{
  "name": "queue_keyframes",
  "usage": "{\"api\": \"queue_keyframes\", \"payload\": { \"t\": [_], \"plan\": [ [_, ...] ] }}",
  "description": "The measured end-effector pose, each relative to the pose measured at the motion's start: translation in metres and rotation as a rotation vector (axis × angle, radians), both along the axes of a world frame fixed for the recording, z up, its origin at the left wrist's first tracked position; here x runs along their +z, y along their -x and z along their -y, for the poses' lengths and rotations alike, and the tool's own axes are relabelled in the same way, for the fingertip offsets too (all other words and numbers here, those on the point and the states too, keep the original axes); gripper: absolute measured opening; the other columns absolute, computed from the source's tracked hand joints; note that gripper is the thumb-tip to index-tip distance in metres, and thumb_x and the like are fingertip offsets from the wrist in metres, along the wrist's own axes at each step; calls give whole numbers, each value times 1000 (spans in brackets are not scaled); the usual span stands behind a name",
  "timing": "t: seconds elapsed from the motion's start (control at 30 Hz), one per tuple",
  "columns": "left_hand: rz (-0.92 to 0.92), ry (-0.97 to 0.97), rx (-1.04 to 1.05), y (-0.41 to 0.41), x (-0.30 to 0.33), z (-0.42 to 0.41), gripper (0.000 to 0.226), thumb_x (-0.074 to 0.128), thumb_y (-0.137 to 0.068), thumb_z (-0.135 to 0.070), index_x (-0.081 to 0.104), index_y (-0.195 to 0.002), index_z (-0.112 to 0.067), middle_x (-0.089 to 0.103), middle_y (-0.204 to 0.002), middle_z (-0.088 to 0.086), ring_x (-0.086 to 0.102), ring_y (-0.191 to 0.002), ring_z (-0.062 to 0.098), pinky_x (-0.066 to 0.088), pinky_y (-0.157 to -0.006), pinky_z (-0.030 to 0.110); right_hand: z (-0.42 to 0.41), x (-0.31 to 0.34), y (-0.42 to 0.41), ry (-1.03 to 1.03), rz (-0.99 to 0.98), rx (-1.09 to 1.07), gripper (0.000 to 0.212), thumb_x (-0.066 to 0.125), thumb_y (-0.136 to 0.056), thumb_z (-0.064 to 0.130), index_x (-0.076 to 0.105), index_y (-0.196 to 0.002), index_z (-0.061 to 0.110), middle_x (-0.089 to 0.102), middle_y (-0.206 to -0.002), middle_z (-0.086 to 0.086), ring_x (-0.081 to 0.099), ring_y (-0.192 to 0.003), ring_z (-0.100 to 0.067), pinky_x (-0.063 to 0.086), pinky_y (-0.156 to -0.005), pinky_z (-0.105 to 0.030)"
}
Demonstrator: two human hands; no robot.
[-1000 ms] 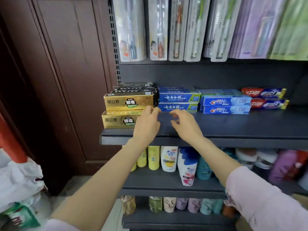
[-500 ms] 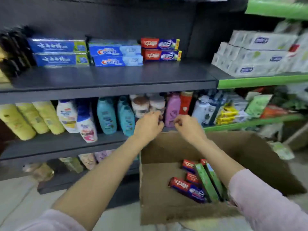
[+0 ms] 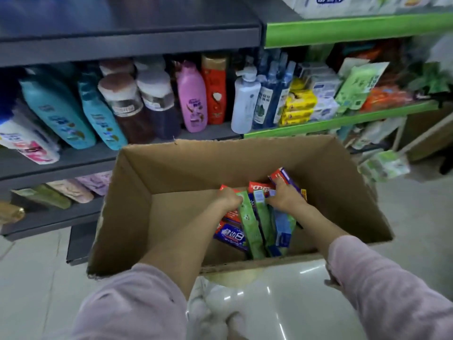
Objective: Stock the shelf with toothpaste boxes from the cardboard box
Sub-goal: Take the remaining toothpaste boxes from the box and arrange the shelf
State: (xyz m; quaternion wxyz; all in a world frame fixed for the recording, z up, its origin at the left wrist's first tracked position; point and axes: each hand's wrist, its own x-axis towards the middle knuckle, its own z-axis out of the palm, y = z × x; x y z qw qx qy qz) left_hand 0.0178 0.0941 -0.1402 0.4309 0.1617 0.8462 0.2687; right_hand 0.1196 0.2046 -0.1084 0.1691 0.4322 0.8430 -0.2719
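An open cardboard box (image 3: 171, 173) stands on the floor below me. Several toothpaste boxes lie in its right half: green ones (image 3: 251, 229), red and blue ones (image 3: 231, 235), a light blue one (image 3: 282, 227). Both my hands are down inside the box. My left hand (image 3: 229, 198) curls around the top of a green toothpaste box. My right hand (image 3: 285, 196) grips the end of a red and purple toothpaste box (image 3: 282, 175) that tilts up against the box's far wall. The dark shelf (image 3: 130, 42) runs above, its top surface hidden from here.
Shampoo and lotion bottles (image 3: 191, 96) fill the shelf behind the box. A green-edged shelf (image 3: 343, 30) to the right carries wipes and soap packs (image 3: 297, 106). Pale glossy floor tiles (image 3: 269, 290) lie between me and the box.
My view swung down from the toothpaste shelf to the cardboard box. Both hands dropped from the shelf edge into the box and closed on toothpaste boxes.
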Motion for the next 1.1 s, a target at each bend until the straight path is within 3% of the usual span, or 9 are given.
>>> {"api": "queue_keyframes", "payload": {
  "t": [0.1,0.2,0.27,0.4,0.6,0.77,0.9,1.0,1.1],
  "plan": [
    [128,60,29,-18,-11,-9,31,46,-96,-15,54,-122,-1,60,-122,18,54,-88,20,43,-67,27,-9,-17,-4,103,80,-41,64,64,-87,27,33,-139,4,48,-136,-19,50,-122,-34,45,-85,-35],
    [219,79,98,-28,-27,-19,28,49,-96,-17,53,-122,-8,61,-123,13,53,-79,19,33,-50,24,-17,-33,-9,202,119,-39,58,64,-87,28,41,-135,2,51,-134,-17,53,-120,-31,48,-89,-35],
    [256,59,147,-30,-31,-23,38,57,-93,-21,51,-127,-5,61,-121,11,57,-83,21,38,-54,25,-23,-36,-10,247,54,-108,46,62,-88,20,49,-126,-2,55,-129,-20,55,-116,-33,48,-92,-37],
    [170,95,51,-34,-40,-28,56,69,-85,-32,49,-131,-7,57,-129,9,55,-118,27,45,-94,33,-26,-36,-14,499,-157,-465,43,61,-83,0,46,-124,-4,57,-122,-22,58,-112,-38,49,-93,-48],
    [292,29,170,-35,-47,-23,50,74,-81,-26,54,-122,-5,60,-123,9,57,-115,28,45,-87,32,-26,-18,-19,669,-299,-606,48,61,-84,2,44,-128,2,60,-120,-20,62,-98,-31,54,-78,-42],
    [329,-147,320,-21,-16,-15,32,68,-87,-25,51,-111,-13,63,-91,6,59,-78,21,48,-68,32,-16,8,-17,738,-474,-602,13,52,-86,2,57,-98,2,64,-81,-13,62,-62,-20,52,-58,-29],
    [369,-467,389,-3,30,5,41,62,-90,-28,46,-125,-13,63,-105,5,63,-82,17,49,-69,28,1,40,-10,788,-622,-554,8,46,-89,4,54,-89,3,66,-55,-4,62,-46,-12,50,-52,-24],
    [353,-637,422,7,72,26,32,59,-91,-24,42,-117,-18,57,-90,4,64,-49,15,53,-48,25,19,68,7,754,-700,-504,24,58,-90,18,50,-109,5,68,-73,-8,65,-52,-12,51,-51,-24],
    [228,-694,447,20,109,48,34,65,-87,-26,48,-114,-12,57,-82,6,57,-40,15,49,-43,23,44,103,29,699,-796,-395,32,67,-86,28,49,-105,10,66,-80,-6,63,-61,-14,52,-48,-21]
  ]
}}
